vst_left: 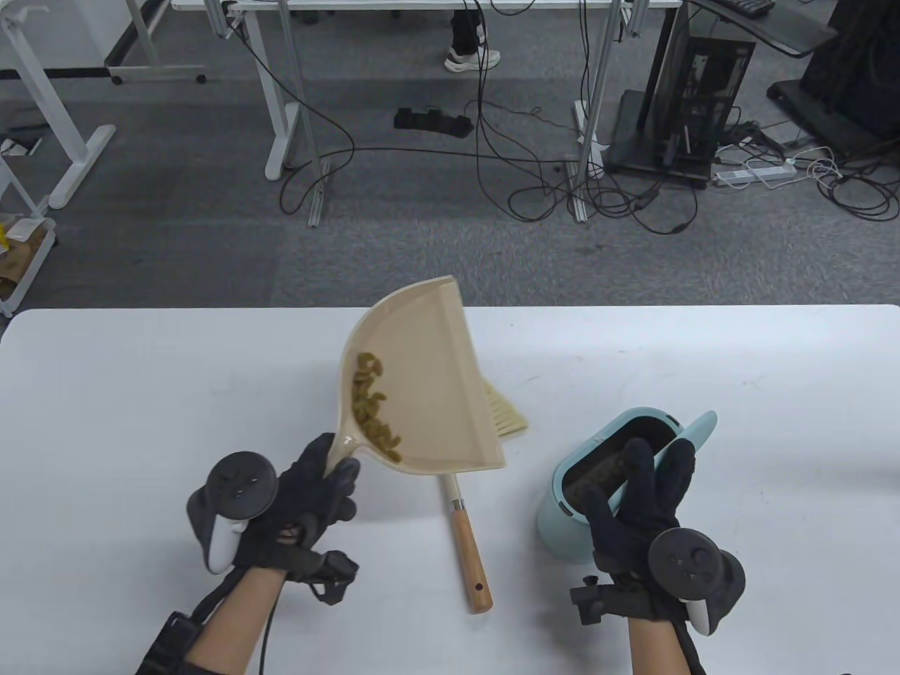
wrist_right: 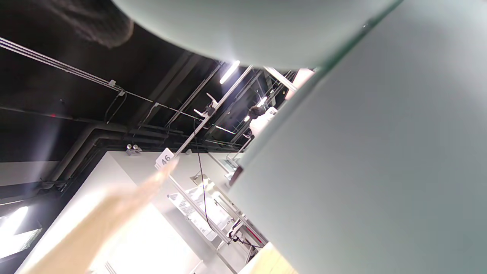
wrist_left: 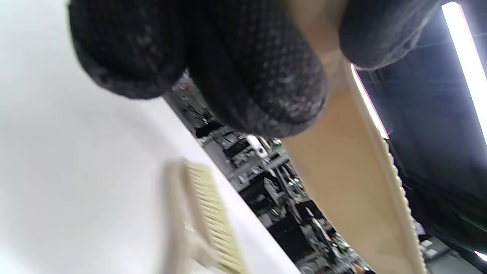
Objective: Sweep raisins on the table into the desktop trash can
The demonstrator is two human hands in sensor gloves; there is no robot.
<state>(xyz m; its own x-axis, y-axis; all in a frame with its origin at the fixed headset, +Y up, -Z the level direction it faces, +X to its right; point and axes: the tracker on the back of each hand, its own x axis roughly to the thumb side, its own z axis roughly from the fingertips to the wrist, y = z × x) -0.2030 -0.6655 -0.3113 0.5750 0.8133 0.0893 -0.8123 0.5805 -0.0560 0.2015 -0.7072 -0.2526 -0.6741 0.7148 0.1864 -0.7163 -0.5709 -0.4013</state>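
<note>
My left hand (vst_left: 309, 492) grips the handle of a beige dustpan (vst_left: 429, 380) and holds it tilted above the table. A row of raisins (vst_left: 374, 410) lies along the pan's left wall. The pan's underside (wrist_left: 354, 179) fills the left wrist view beside my gloved fingers (wrist_left: 243, 64). My right hand (vst_left: 643, 506) holds the pale blue desktop trash can (vst_left: 562, 517) with fingers over its swing lid (vst_left: 692, 430), which is tipped open onto the dark inside. The can's wall (wrist_right: 380, 171) fills the right wrist view.
A hand brush lies on the table between the hands, its wooden handle (vst_left: 470, 548) pointing toward me and its bristles (vst_left: 508, 416) partly under the dustpan; the bristles also show in the left wrist view (wrist_left: 213, 213). The table's far edge (vst_left: 633, 306) lies behind the pan.
</note>
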